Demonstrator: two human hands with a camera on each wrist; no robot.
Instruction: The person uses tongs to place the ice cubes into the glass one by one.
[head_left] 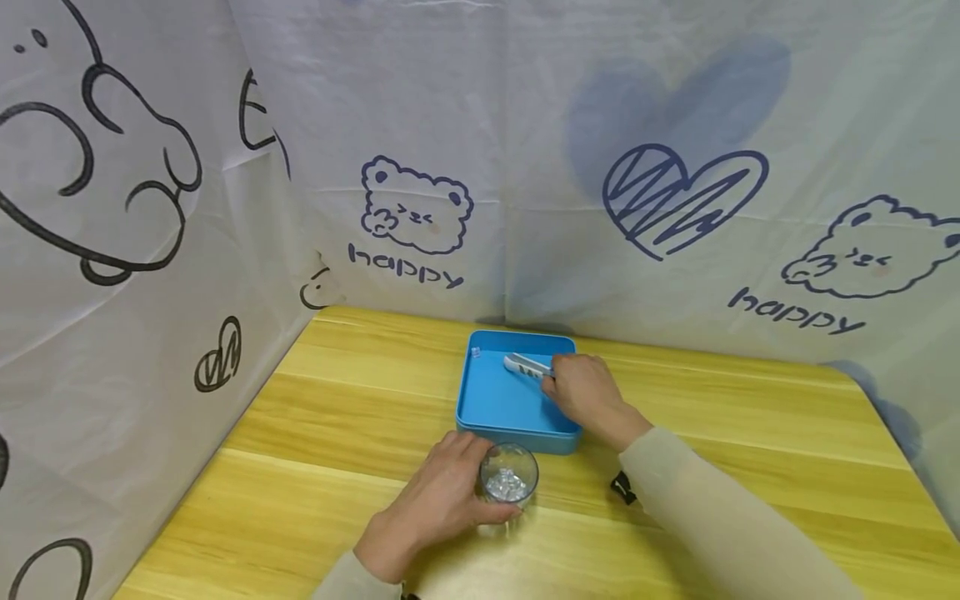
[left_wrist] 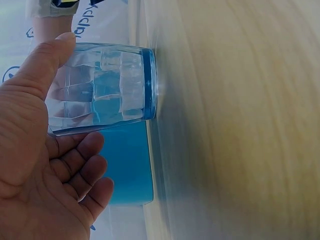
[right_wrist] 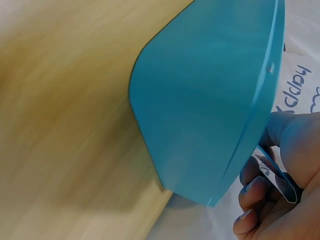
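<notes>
My left hand holds a clear drinking glass standing on the table, thumb on one side and fingers round the other. Inside the glass lie several small clear pieces, like plastic ice cubes. Just beyond it sits a shallow blue tray. One small clear piece rests in the tray's far left corner. Over the tray's right side, my right hand grips a pair of white tongs, their tips pointing left towards that piece but apart from it. In the right wrist view the tray wall hides the tong tips.
The wood-patterned table spreads out on both sides of the tray. A white cloth with blue drawings hangs behind the table, and another side of it closes off the left. A small black object shows beside the right sleeve.
</notes>
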